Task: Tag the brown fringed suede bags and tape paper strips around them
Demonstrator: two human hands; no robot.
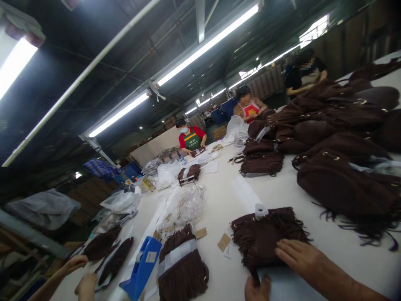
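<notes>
A dark brown fringed suede bag (263, 234) lies flat on the white table (219, 200) in front of me. My right hand (297, 255) rests on its near right edge with the fingers stretched flat. My left hand (257, 289) is at the bottom edge of the view, closed in a pinch on the bag's near corner, above a pale sheet (282, 288). A small white paper roll (260, 211) with a strip unrolled behind it sits at the bag's far edge. Cardboard tags (224, 241) lie just left of the bag.
A banded bundle of brown fringe (181, 267) and a blue tape dispenser (142, 267) lie to the left. Another person's hands (79, 274) work at the lower left. A large pile of brown bags (338, 138) fills the right. Three people stand along the far side; plastic bags (188, 205) lie mid-table.
</notes>
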